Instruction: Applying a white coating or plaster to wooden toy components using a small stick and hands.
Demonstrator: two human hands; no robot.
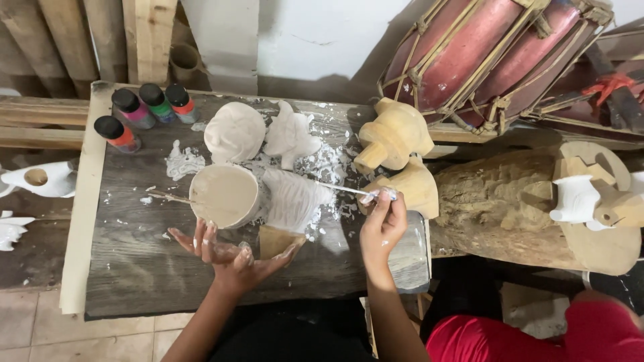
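Nearest the camera, the left hand (228,255) lies palm-up with its fingers (201,236) spread, cradling the underside of a wooden carving (268,201) that is being coated white. That carving is the landmark: it lies on its side on the desk (134,268), its round tan base (225,196) facing left, its long axis running left to right, its white-painted ribbed body towards the right. Just right of it, the right hand (382,224) has its fingers (382,201) pinched on a thin paintbrush (342,190), whose shaft points left; the tip seems to touch the carving's painted part, though white paint blurs the contact. The left hand is thus the nearer one, in touch with the carving. Behind the carving lie two white-primed pieces (235,131); up and to its left stand four small paint bottles (144,110); to its right rest bare wooden carvings (392,134), and beyond them a red rope-laced drum (483,53).
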